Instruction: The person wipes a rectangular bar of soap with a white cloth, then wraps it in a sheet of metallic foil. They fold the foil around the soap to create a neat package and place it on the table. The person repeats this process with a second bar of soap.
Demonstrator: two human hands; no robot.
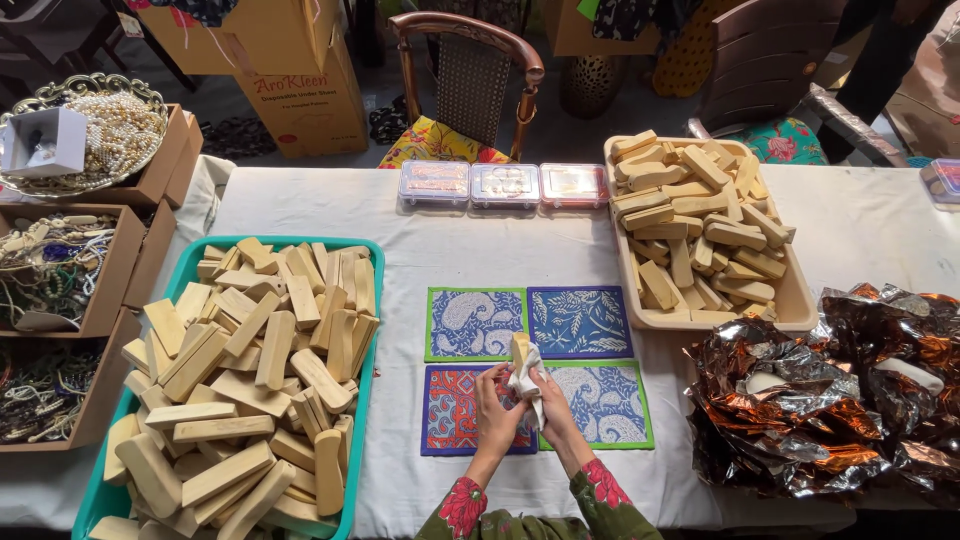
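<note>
- Wooden block (520,349) half hidden — only its top pokes out of the white cloth (528,385).
- Left hand (497,408) and right hand (553,405) close together, both clamped on the cloth-wrapped block, above the patterned mats (580,320).
- Teal tray (361,400) cut off at bottom edge.

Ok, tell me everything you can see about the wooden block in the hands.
The wooden block is a pale, light-tan bar with smooth faces, like those heaped in the two trays. It stands nearly upright, only its top end showing. A white cloth wraps its lower part. The left hand and the right hand grip it and the cloth from either side, above the patterned mats. Its lower end is hidden.
</note>
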